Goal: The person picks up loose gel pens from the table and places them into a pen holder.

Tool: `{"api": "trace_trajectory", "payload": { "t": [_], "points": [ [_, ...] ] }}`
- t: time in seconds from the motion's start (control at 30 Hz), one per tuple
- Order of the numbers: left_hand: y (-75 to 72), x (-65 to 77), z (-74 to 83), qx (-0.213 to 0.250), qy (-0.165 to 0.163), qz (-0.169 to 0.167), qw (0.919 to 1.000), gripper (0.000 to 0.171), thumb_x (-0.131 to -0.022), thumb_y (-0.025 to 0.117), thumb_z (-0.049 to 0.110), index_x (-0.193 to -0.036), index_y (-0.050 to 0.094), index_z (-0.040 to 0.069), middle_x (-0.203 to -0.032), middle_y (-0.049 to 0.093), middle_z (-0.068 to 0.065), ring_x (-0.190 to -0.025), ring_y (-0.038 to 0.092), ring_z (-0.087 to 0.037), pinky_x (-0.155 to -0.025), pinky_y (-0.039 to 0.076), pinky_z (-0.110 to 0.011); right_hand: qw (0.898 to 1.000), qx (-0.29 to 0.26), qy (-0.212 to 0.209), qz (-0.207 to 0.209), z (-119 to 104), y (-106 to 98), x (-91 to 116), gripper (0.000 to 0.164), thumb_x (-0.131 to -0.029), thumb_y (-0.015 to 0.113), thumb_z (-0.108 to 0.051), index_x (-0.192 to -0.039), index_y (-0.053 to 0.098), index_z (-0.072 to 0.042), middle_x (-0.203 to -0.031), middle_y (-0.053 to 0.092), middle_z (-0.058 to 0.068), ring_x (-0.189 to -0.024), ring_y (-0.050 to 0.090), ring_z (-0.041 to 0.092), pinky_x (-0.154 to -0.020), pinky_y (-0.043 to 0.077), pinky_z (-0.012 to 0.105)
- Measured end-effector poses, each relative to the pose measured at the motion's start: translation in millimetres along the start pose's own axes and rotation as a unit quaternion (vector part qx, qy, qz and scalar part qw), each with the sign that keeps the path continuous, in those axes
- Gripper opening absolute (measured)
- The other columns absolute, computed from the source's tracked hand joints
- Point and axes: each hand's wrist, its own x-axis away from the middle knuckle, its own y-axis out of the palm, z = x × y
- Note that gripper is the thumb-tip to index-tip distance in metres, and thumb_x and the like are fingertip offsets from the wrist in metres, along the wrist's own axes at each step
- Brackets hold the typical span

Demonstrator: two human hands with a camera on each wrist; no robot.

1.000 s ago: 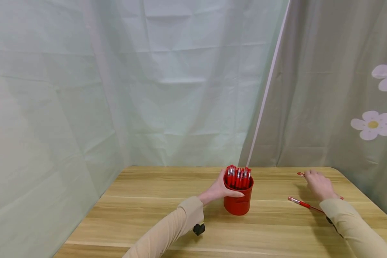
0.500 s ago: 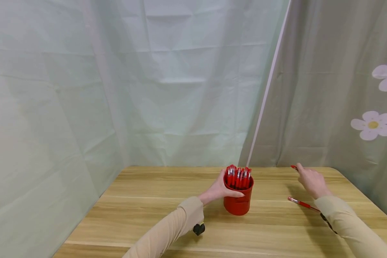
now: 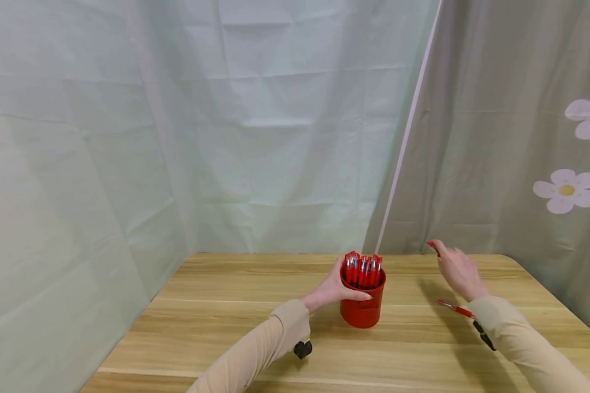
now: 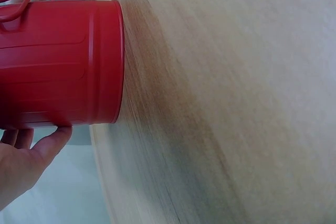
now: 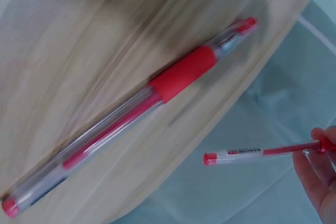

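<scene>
My left hand (image 3: 330, 290) grips the side of a red pail-shaped pen holder (image 3: 361, 313), its thumb along the front near the rim. Several red gel pens (image 3: 363, 271) stand upright inside it. In the left wrist view the holder's wire handle (image 4: 20, 10) shows at the top left. To the right, my right hand (image 3: 461, 274) pinches a red gel pen (image 5: 247, 152) above the table, its clear barrel pointing away from the fingers. Another red gel pen (image 5: 184, 74) lies on the table below that hand, partly covered by the right sleeve in the head view.
The wood-grain table (image 3: 216, 316) ends at a back edge against pale green curtains (image 3: 275, 136). A grey curtain with white flowers (image 3: 565, 191) hangs at the right. Black wrist devices (image 3: 302, 349) are strapped under both sleeves.
My right hand has lifted the pen off the table and moved left with it, toward the pen holder. The left hand and the holder have stayed put.
</scene>
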Motion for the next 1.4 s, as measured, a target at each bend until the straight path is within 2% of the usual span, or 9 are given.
{"api": "trace_trajectory", "payload": {
  "t": [0.17, 0.37, 0.53, 0.67, 0.77, 0.93, 1.13, 1.27, 1.4],
  "points": [
    [-0.7, 0.8, 0.8, 0.007, -0.011, -0.006, 0.9999, 0.081, -0.066, 0.082, 0.019, -0.128, 0.03, 0.019, -0.115, 0.047, 0.009, -0.103, 0.047, -0.008, -0.083, 0.041, -0.03, 1.0, -0.014, -0.004, 0.008, -9.7, 0.7, -5.0, 0.038, -0.083, 0.057, 0.006, -0.118, 0.042, -0.001, -0.084, 0.06, 0.02, -0.073, 0.053, 0.038, -0.047, 0.043, 0.048],
    [-2.4, 1.6, 0.3, 0.019, -0.02, -0.013, 0.9995, 0.08, -0.068, 0.081, 0.021, -0.129, 0.029, 0.02, -0.116, 0.047, 0.01, -0.103, 0.047, -0.009, -0.082, 0.042, -0.03, 1.0, -0.025, -0.006, 0.008, -23.5, -1.5, -13.1, 0.041, -0.085, 0.057, 0.004, -0.122, 0.04, -0.002, -0.091, 0.06, 0.022, -0.079, 0.054, 0.038, -0.044, 0.044, 0.045],
    [-4.1, 1.8, -1.0, 0.015, -0.016, -0.018, 0.9996, 0.083, -0.068, 0.081, 0.024, -0.131, 0.028, 0.018, -0.119, 0.046, 0.007, -0.105, 0.046, -0.012, -0.083, 0.042, -0.033, 0.999, -0.042, -0.009, 0.017, -32.7, -2.9, -19.3, 0.041, -0.085, 0.056, 0.004, -0.122, 0.039, -0.002, -0.087, 0.058, 0.019, -0.073, 0.052, 0.033, -0.043, 0.043, 0.04],
    [-3.7, 1.8, -0.2, 0.013, -0.019, -0.018, 0.9996, 0.083, -0.067, 0.082, 0.025, -0.13, 0.028, 0.018, -0.118, 0.046, 0.007, -0.105, 0.046, -0.012, -0.082, 0.042, -0.033, 0.997, -0.054, -0.015, 0.045, -39.4, -5.1, -24.4, 0.043, -0.083, 0.058, 0.006, -0.122, 0.04, -0.001, -0.085, 0.056, 0.018, -0.068, 0.052, 0.031, -0.047, 0.044, 0.042],
    [-3.1, 2.3, 0.7, 0.018, -0.024, -0.016, 0.9994, 0.081, -0.067, 0.082, 0.024, -0.129, 0.029, 0.02, -0.116, 0.047, 0.009, -0.103, 0.047, -0.011, -0.082, 0.042, -0.032, 0.995, -0.073, -0.018, 0.063, -47.0, -8.4, -28.1, 0.043, -0.083, 0.059, 0.006, -0.122, 0.04, 0.0, -0.089, 0.056, 0.02, -0.072, 0.054, 0.034, -0.054, 0.046, 0.048],
    [-2.5, 2.3, 0.8, 0.024, -0.026, -0.017, 0.9992, 0.08, -0.067, 0.082, 0.023, -0.128, 0.03, 0.021, -0.115, 0.047, 0.01, -0.103, 0.047, -0.01, -0.081, 0.042, -0.032, 0.991, -0.104, -0.035, 0.081, -62.4, -13.0, -35.2, 0.042, -0.084, 0.058, 0.007, -0.122, 0.041, 0.003, -0.098, 0.055, 0.022, -0.082, 0.055, 0.037, -0.063, 0.046, 0.05],
    [-2.0, 0.6, 0.5, 0.018, -0.027, -0.012, 0.9994, 0.081, -0.066, 0.082, 0.022, -0.128, 0.03, 0.021, -0.115, 0.047, 0.01, -0.103, 0.047, -0.01, -0.081, 0.042, -0.032, 0.981, -0.14, -0.077, 0.112, -81.1, -17.7, -43.2, 0.045, -0.08, 0.06, 0.012, -0.12, 0.042, 0.004, -0.103, 0.053, 0.019, -0.086, 0.055, 0.032, -0.07, 0.047, 0.046],
    [-1.5, 0.4, 0.2, 0.015, -0.025, -0.009, 0.9995, 0.082, -0.066, 0.082, 0.022, -0.129, 0.03, 0.02, -0.116, 0.047, 0.009, -0.103, 0.047, -0.011, -0.082, 0.042, -0.032, 0.97, -0.165, -0.107, 0.145, -94.7, -21.8, -48.0, 0.048, -0.077, 0.063, 0.015, -0.119, 0.044, 0.004, -0.1, 0.053, 0.017, -0.084, 0.055, 0.028, -0.067, 0.049, 0.04],
    [-0.9, 0.6, 0.2, 0.012, -0.022, -0.011, 0.9996, 0.082, -0.067, 0.082, 0.022, -0.13, 0.029, 0.019, -0.117, 0.047, 0.007, -0.104, 0.047, -0.012, -0.082, 0.042, -0.033, 0.961, -0.187, -0.117, 0.164, -106.4, -25.1, -52.2, 0.05, -0.074, 0.064, 0.016, -0.118, 0.044, 0.005, -0.096, 0.053, 0.016, -0.083, 0.056, 0.026, -0.062, 0.05, 0.037]
  ]
}}
